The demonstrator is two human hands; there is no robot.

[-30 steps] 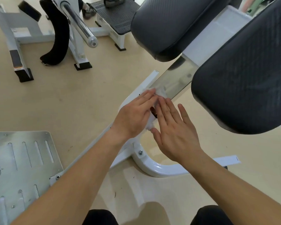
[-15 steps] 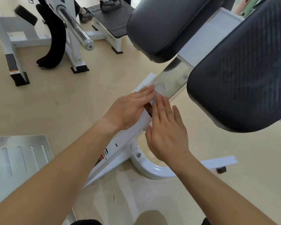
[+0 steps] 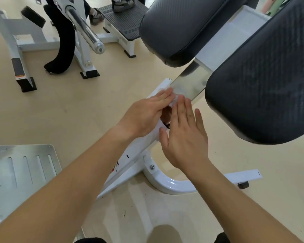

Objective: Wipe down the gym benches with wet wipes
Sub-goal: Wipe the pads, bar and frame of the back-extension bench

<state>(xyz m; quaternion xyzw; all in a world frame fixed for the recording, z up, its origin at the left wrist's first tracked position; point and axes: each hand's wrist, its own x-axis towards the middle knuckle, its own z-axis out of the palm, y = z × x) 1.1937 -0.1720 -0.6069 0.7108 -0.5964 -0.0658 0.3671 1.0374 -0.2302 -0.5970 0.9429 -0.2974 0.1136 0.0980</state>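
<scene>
A white wet wipe lies on the white frame beam of a gym bench, just below its shiny metal slide. My left hand lies flat on the beam's left side, its straight fingers touching the wipe. My right hand lies flat on the beam's right side with fingers straight, fingertips on the wipe. Most of the wipe is hidden under the fingers. Two dark grey pads of the bench hang above and to the right.
A slotted metal footplate sits at the lower left. The bench's curved white foot rests on the beige floor. At the back left stand a white rack with a chrome bar, a black step platform and another person's shoes.
Both hands have slid a little up the beam toward the metal slide, and my view has shifted, bringing more of the footplate and rack into sight.
</scene>
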